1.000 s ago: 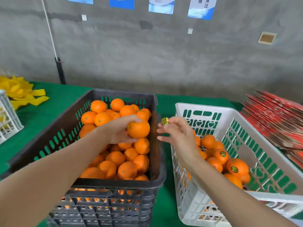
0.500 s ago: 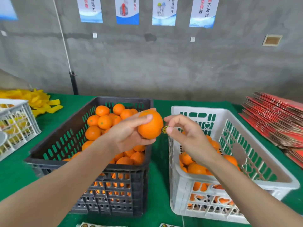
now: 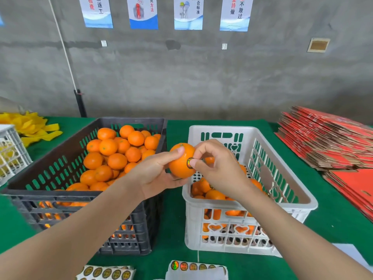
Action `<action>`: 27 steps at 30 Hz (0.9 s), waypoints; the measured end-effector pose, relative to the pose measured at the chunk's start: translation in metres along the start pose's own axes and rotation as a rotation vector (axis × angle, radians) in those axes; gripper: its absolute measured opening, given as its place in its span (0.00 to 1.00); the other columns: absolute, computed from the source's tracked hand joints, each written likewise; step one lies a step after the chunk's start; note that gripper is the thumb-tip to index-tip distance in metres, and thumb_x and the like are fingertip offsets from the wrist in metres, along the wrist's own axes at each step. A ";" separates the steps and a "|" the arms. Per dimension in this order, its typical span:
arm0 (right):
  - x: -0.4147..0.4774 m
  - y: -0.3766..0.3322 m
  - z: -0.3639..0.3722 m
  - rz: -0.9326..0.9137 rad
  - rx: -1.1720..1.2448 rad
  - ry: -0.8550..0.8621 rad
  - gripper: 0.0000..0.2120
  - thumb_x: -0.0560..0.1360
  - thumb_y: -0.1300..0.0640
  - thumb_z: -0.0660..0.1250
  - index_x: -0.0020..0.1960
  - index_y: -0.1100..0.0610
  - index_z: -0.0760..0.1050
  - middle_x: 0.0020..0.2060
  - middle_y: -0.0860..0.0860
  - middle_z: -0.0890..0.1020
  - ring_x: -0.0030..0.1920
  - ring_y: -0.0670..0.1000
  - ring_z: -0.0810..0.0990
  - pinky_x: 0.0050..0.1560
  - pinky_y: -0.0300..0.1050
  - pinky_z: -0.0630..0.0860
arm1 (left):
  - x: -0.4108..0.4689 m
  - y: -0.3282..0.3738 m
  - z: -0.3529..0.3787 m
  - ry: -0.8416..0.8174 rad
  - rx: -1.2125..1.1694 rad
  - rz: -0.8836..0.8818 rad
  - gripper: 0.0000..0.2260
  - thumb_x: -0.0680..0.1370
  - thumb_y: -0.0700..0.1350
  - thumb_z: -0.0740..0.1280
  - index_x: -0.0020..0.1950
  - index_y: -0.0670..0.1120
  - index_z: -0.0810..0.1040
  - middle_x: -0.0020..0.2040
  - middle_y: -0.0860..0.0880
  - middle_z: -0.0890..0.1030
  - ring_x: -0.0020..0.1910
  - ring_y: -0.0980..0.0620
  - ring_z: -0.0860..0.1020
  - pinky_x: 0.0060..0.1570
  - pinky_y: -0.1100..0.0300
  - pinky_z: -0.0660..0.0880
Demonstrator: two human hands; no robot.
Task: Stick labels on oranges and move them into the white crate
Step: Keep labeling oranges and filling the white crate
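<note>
Your left hand [image 3: 153,174] holds one orange [image 3: 179,164] up in the gap between the two crates, thumb across its top and fingers cupped underneath. Your right hand [image 3: 218,168] meets it from the other side with its fingers curled in. Its thumb presses a small round label [image 3: 189,163] flat against the fruit's right face, and the forefinger touches the peel just above.

The orange hangs just over the near left corner of the white crate [image 3: 250,130], which stands on the green worktop [image 3: 175,229] and holds a shallow layer of labelled fruit [image 3: 214,194]; your right wrist hides part of it. Just beside it on the left, the black crate [image 3: 60,142] is heaped with loose oranges [image 3: 113,154].

At the near edge of the worktop lie two sheets of round stickers, one [image 3: 107,272] below the black crate and one [image 3: 193,266] below the white one. A stack of flat red cartons [image 3: 327,138] sits far right, and yellow strips [image 3: 30,126] and a small white basket [image 3: 12,152] sit far left. Posters [image 3: 143,13] hang on the grey wall behind.
</note>
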State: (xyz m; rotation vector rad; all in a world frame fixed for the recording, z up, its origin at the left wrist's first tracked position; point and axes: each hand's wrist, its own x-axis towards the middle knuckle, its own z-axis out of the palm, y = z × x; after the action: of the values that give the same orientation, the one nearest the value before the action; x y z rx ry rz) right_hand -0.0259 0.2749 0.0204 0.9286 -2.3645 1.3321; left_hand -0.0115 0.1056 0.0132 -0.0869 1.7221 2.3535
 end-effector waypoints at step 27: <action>0.047 0.268 -0.067 0.516 -0.789 -0.540 0.18 0.74 0.57 0.63 0.64 0.56 0.67 0.61 0.59 0.73 0.59 0.58 0.74 0.54 0.50 0.73 | 0.067 -0.021 0.036 0.356 0.298 -0.085 0.19 0.84 0.53 0.51 0.50 0.45 0.79 0.47 0.44 0.83 0.49 0.44 0.81 0.48 0.51 0.77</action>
State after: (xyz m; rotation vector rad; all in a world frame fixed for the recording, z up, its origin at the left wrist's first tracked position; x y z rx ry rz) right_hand -0.2404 0.4123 -0.0973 0.4684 -3.2774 0.1278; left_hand -0.0692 0.1559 -0.0074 -0.5455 2.1624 2.0881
